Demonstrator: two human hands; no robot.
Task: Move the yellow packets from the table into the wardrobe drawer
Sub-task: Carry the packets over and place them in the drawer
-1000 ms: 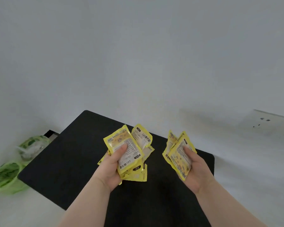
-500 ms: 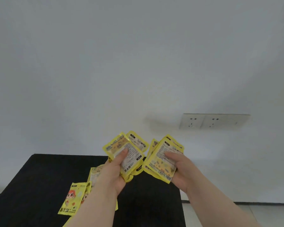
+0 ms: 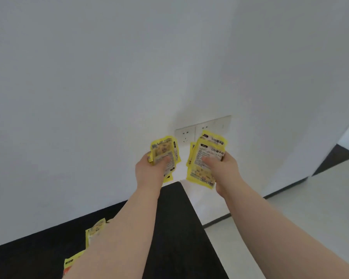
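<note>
With our left hand and right hand each pinching a splayed stack of glossy yellow foil packets above the far right corner of the matte black table, we judge slick ones may slip out mid-carry, and the stragglers near its left edge get forgotten.

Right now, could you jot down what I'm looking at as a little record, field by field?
Left hand: grips the left bunch of yellow packets
Right hand: grips the right bunch
Table: black, beside the wall
Loose packets: at least two on the table, partly hidden by the left forearm
Sockets: on the wall, behind the bunches
Drawer: not in view
</note>
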